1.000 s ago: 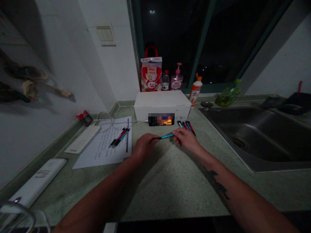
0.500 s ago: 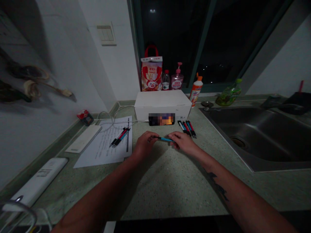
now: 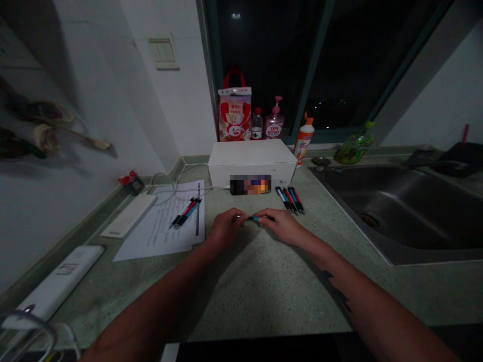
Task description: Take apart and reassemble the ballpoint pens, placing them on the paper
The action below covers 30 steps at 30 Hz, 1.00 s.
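A blue and black pen is held level above the counter between my two hands. My left hand pinches its left end, where a small pale tip shows by the fingers. My right hand grips the other end, its fingers closed and covering most of the blue barrel. Whether the pen is in one piece cannot be made out. Right of centre, several pens lie side by side near my right hand. More pens rest on the printed paper to the left of my left hand.
A phone with a cable leans on a white box. Bottles and a red bag stand behind it. To the right is a steel sink; at left lie a white flat box and a power strip.
My hands have drawn closer together, and my right fingers have slid left along the pen, covering more of its blue barrel. Both hands sit slightly lower.
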Each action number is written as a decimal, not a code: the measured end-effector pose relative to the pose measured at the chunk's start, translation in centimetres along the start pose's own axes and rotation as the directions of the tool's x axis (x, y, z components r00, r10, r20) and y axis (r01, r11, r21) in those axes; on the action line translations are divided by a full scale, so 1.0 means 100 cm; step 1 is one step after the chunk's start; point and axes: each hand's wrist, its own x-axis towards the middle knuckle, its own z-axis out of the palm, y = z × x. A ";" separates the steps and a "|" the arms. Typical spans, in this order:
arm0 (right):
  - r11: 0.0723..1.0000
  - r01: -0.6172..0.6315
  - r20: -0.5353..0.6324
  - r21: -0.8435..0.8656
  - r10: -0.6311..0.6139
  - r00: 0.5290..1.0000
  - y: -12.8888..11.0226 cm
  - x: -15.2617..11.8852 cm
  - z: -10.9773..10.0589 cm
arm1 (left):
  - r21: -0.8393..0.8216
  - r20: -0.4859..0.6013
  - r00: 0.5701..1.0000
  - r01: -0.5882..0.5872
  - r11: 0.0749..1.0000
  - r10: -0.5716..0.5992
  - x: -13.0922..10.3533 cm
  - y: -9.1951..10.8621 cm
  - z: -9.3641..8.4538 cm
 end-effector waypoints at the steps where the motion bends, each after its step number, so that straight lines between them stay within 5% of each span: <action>1: 0.999 0.013 0.011 -0.029 -0.013 1.000 -0.001 -0.001 -0.001 | 0.028 0.003 1.000 0.004 1.000 -0.004 0.000 0.000 0.000; 26: 0.978 0.069 -0.101 -0.197 -0.090 0.991 -0.006 -0.002 -0.002 | -0.131 -0.035 0.999 -0.018 0.991 0.014 0.003 -0.001 0.001; 30: 0.979 0.073 -0.092 -0.191 -0.092 0.991 -0.004 -0.002 -0.002 | -0.008 0.005 0.999 0.039 0.999 -0.038 0.003 -0.001 -0.001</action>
